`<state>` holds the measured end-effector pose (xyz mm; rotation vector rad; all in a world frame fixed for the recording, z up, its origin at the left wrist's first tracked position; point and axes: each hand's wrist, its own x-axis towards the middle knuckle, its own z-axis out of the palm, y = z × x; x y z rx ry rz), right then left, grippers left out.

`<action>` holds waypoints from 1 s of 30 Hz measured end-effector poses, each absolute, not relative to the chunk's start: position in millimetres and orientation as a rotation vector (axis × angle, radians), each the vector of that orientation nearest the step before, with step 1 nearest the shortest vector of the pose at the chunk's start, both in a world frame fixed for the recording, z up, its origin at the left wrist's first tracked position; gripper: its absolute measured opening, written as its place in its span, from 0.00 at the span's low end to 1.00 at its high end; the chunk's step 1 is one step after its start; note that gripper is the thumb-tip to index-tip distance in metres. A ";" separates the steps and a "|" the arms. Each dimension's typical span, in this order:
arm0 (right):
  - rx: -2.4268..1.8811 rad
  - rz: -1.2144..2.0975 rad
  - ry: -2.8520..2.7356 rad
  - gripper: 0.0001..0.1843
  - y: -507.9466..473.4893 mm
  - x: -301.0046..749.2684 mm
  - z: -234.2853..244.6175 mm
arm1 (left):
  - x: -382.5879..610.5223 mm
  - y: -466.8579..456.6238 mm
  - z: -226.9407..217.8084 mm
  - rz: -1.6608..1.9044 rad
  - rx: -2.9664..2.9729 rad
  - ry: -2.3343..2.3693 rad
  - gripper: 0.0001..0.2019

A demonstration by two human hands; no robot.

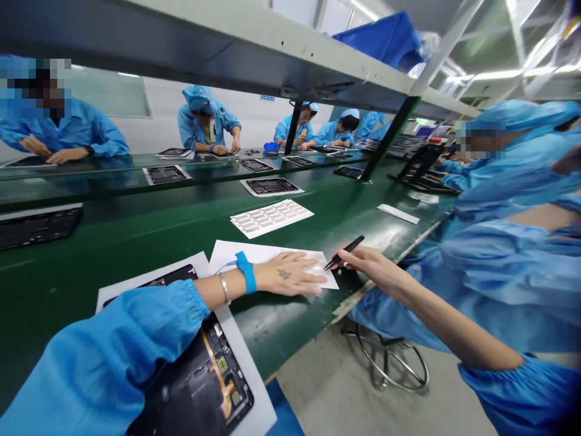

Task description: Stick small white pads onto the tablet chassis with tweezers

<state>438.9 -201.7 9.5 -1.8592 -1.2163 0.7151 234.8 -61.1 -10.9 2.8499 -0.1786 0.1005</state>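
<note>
1. Noting the nearest item: a dark tablet rear housing (195,387) with exposed circuitry lies on a white backing sheet (249,363), at lower centre of the frame, apparently set within the left arm's reach.
2. Left hand (290,274): open and flat, fingers together, pressing on a white paper sheet (245,254), seemingly to pin it to the green conveyor belt (281,327). A blue wrist strap (246,272), likely for static control, and a metal bangle (224,288) circle the wrist.
3. Right hand (367,266): narrow pinch, holding black tweezers (345,252) in a pen-style grip for fine control. Their tips sit over the paper, just beside the left fingertips; contact cannot be confirmed.
4. Centre of the frame: a sheet of pale rectangular labels (271,218) lies beyond the paper, within easy reach.
5. Upper frame: further housings on white sheets (270,186) line the belt, with co-workers (202,118) in blue smocks opposite.
</note>
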 end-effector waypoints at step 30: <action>-1.839 0.641 -1.024 0.30 -198.9 428.2 5.4 | 235.9 -64.1 -23.2 0.172 2.968 -0.171 0.22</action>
